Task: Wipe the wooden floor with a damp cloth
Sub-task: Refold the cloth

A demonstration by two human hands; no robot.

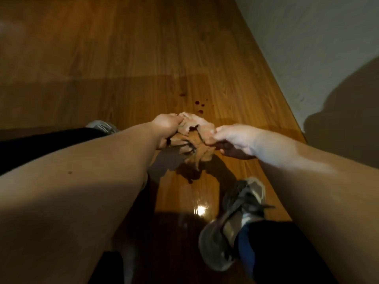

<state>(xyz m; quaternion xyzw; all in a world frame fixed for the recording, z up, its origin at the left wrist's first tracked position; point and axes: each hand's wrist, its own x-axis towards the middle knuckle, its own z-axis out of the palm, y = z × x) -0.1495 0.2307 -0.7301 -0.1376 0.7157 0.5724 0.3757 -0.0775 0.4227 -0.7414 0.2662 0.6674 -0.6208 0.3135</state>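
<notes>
A crumpled beige cloth [194, 140] with dark edging is bunched between both my hands above the wooden floor [143, 48]. My left hand [167, 128] grips its left side with curled fingers. My right hand [231, 140] pinches its right side. Part of the cloth hangs down below my hands. Several small dark red drops [199, 105] lie on the floor just beyond the cloth. A shiny wet patch [200, 209] reflects light on the boards nearer to me.
A pale wall [317, 48] runs along the right edge of the floor. My right shoe [231, 226] stands on the boards at lower right, and my left shoe [102, 126] shows behind my left forearm. The floor stretches away ahead and to the left.
</notes>
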